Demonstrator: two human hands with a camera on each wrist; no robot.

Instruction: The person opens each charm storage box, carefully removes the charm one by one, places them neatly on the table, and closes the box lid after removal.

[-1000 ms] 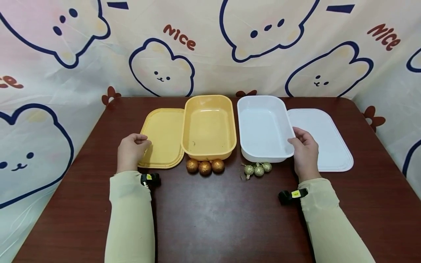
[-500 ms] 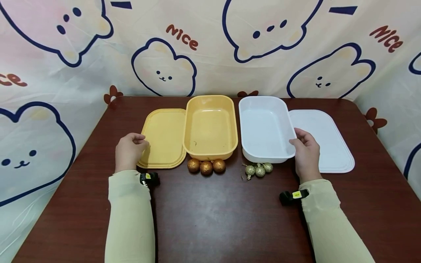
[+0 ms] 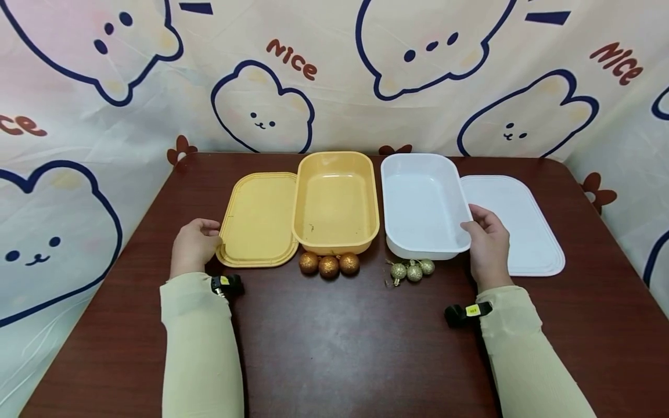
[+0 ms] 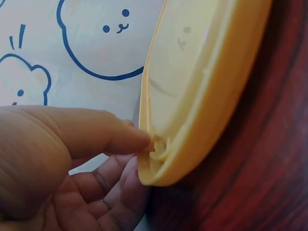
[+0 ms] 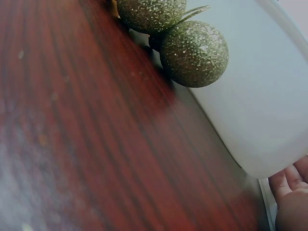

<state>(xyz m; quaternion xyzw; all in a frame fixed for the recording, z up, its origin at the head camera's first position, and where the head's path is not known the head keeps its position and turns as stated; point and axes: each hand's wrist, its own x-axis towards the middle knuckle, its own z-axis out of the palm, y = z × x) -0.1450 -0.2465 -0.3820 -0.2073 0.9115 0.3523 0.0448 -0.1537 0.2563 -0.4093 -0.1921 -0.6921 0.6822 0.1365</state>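
My left hand is at the left edge of a yellow lid lying on the table. In the left wrist view, thumb and fingers pinch the lid's rim near a corner. My right hand grips the right side rim of a white rectangular box, thumb over the edge. A white lid lies to the right of that box, partly behind the hand. Left of the white box stands a yellow box, which overlaps the yellow lid's side.
Three copper glitter balls lie in front of the yellow box. Three pale gold glitter balls sit before the white one, also close up as a ball in the right wrist view. A printed cloth hangs behind the dark table.
My left hand has moved left, from over the yellow lid to its left edge. The right hand keeps its hold on the white box. The head view has shifted slightly.
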